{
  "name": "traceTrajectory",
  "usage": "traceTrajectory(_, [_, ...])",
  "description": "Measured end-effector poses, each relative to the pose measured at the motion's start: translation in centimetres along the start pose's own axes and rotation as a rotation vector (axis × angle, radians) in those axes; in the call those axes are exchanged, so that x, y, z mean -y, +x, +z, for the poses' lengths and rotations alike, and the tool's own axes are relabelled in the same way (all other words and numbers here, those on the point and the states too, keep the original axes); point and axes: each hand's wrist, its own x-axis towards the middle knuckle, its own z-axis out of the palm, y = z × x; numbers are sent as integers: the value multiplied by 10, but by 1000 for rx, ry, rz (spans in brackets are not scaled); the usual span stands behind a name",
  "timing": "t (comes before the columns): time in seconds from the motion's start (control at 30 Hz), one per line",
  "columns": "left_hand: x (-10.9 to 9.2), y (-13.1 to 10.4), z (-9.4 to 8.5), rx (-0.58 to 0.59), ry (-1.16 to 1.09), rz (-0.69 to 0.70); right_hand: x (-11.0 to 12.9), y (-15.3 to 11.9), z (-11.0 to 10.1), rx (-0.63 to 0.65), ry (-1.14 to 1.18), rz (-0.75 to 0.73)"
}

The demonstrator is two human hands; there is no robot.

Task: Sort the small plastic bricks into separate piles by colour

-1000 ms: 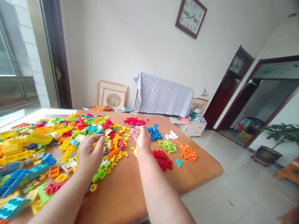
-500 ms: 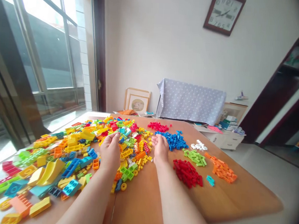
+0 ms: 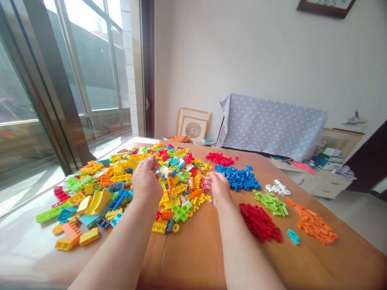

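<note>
My left hand (image 3: pixel 148 177) is over the big mixed heap of toy building bricks (image 3: pixel 127 169), its fingers curled in together. Whatever it may hold is hidden behind the fingers. At the heap's right edge is my right hand (image 3: pixel 219 189), palm turned inward and fingers loosely stretched, with nothing visible in it. Just beyond it lies a pile of blue bricks (image 3: pixel 239 177). To its right are dark red bricks (image 3: pixel 260 223) and lime green bricks (image 3: pixel 271 203).
Farther right on the brown table (image 3: pixel 194 257) lie orange bricks (image 3: pixel 315 224), white bricks (image 3: pixel 278 187) and a few turquoise pieces (image 3: pixel 293 236). Pinkish-red bricks (image 3: pixel 220 158) sit at the back. A dotted cloth (image 3: pixel 272 123) hangs behind the table.
The view has turned left, so the scene sits farther right. My left hand has moved slightly left over the heap; my right hand stays near the heap's right edge.
</note>
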Motion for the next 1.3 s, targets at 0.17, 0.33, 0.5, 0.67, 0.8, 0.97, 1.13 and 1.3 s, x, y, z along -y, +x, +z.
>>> traceTrajectory(0.17, [-8,9,-1,-16,-66,-72,11,-4,-8,76,-52,42])
traceTrajectory(0.33, [-15,24,-9,-77,-57,-74,14,-4,-14,112,-219,32])
traceTrajectory(0.5, [-27,48,-25,-92,19,46,7,1,-20,176,-475,-31])
traceTrajectory(0.67, [-31,73,-45,-81,183,185,-3,6,-31,265,-820,-154])
traceTrajectory(0.8, [-27,81,-56,-54,245,255,-7,5,-41,340,-1035,-141])
traceTrajectory(0.97, [-19,85,-65,48,400,307,-8,2,-48,358,-1063,-20])
traceTrajectory(1.13, [-10,81,-65,234,595,344,-13,2,-47,369,-1031,-116])
traceTrajectory(1.3, [1,70,-66,569,1043,488,-19,-1,-38,410,-1057,-242])
